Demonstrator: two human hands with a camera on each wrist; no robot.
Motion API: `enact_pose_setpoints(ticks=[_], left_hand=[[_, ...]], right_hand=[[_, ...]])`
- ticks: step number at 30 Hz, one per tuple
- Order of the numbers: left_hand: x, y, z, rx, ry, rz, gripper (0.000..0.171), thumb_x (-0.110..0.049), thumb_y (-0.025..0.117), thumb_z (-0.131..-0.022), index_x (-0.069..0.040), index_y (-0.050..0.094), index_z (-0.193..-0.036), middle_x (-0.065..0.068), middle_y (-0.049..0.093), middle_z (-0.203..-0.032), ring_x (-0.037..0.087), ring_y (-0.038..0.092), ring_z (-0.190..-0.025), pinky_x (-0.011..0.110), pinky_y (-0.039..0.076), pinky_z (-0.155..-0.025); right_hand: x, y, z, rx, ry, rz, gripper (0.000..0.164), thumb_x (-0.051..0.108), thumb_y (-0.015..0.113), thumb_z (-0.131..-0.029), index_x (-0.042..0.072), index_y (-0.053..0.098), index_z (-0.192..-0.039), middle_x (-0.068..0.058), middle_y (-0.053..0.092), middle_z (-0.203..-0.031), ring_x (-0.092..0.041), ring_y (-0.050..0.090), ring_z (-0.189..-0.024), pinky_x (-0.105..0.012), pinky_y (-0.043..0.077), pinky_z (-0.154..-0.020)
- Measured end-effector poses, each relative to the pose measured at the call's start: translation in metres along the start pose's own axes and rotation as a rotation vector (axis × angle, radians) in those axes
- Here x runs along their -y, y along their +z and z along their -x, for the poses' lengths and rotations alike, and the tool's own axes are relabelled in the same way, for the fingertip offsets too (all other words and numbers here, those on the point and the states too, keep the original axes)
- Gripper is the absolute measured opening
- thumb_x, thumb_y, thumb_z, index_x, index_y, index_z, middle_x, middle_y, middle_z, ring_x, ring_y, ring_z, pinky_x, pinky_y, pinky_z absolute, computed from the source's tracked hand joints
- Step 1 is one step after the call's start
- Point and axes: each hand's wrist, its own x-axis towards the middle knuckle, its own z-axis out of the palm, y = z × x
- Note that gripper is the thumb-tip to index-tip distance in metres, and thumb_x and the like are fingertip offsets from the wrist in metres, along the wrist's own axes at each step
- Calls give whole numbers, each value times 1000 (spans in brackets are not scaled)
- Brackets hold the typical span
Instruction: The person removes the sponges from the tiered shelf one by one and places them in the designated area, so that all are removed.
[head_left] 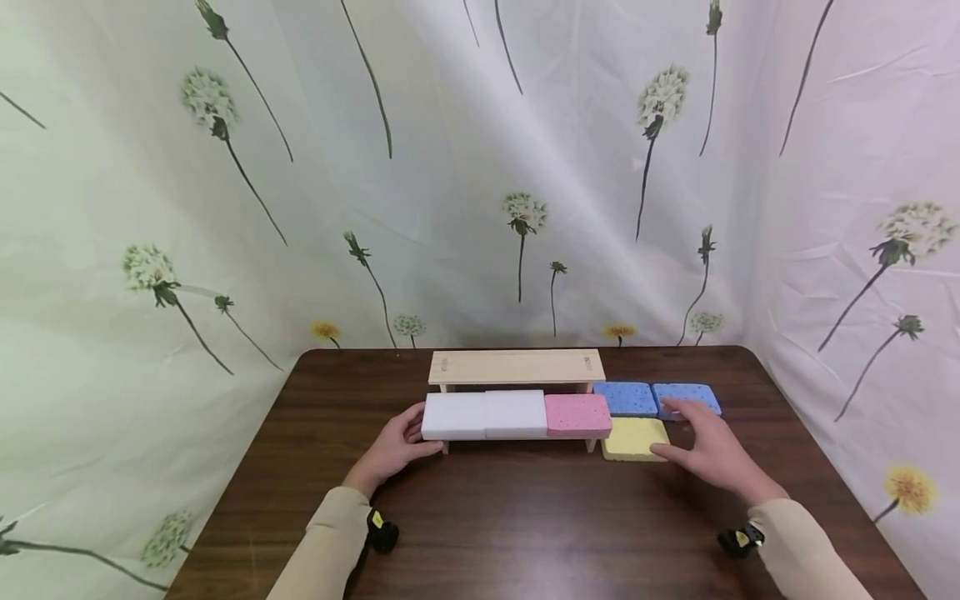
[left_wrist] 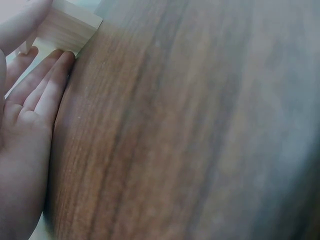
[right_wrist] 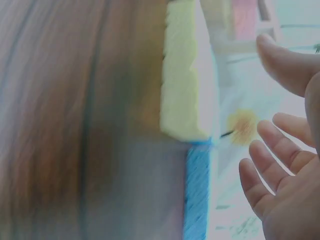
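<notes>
Two white sponge-like blocks and a pink sponge lie in a row on a low wooden stand. At the row's left end is my left hand, thumb toward the front and fingers extended beside the stand; the left wrist view shows the wood by its fingertips. My right hand hovers with spread fingers over the right side, holding nothing. Below it are a yellow sponge and two blue sponges laid flat. In the right wrist view, the hand appears apart from the yellow sponge.
Behind the row stands another wooden stand with a bare top. The dark brown table ends at a dandelion-patterned cloth at the back and sides. Each wrist carries a black strap device.
</notes>
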Motion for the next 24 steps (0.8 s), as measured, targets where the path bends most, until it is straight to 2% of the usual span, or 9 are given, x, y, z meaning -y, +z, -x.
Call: enact_pose_setpoints(ticks=[4,7,10,14,24], left_hand=[[-1,0,0,-5,4,8,82,-9,86,-89,-2,41,-157,24,51,-154,38,51,-142,34,50,-112],[-2,1,1,-4,2,9,82,-8,85,-90,-1,41,-158,24,50,-155,38,51,-142,34,50,-112],[-1,0,1,-3,1,7,82,-8,85,-90,0,40,-158,25,50,-155,38,51,-143,34,50,-112],[-1,-1,1,-6,-4,4,83,-10,86,-89,-1,40,-158,24,50,-155,38,50,-143,34,50,-112],[0,-1,0,-5,-1,-9,82,-9,85,-90,0,40,-158,24,49,-156,38,50,-143,34,50,-112]], right_hand=[[17,4,-9,42,-15,-50,82,38,88,-88,1,51,-151,-19,58,-148,-41,55,-133,-65,51,-105],[26,10,-17,71,-39,-71,84,41,87,-88,2,51,-152,-17,56,-152,-41,51,-139,-66,47,-108],[34,17,-25,104,-50,-68,86,43,87,-87,3,50,-153,-18,55,-153,-43,49,-141,-68,44,-111],[43,25,-35,146,-32,-66,87,39,88,-87,1,48,-154,-20,53,-155,-45,46,-143,-68,41,-113],[55,37,-50,193,3,-89,89,35,87,-89,1,43,-158,-21,49,-158,-46,43,-146,-68,38,-117]])
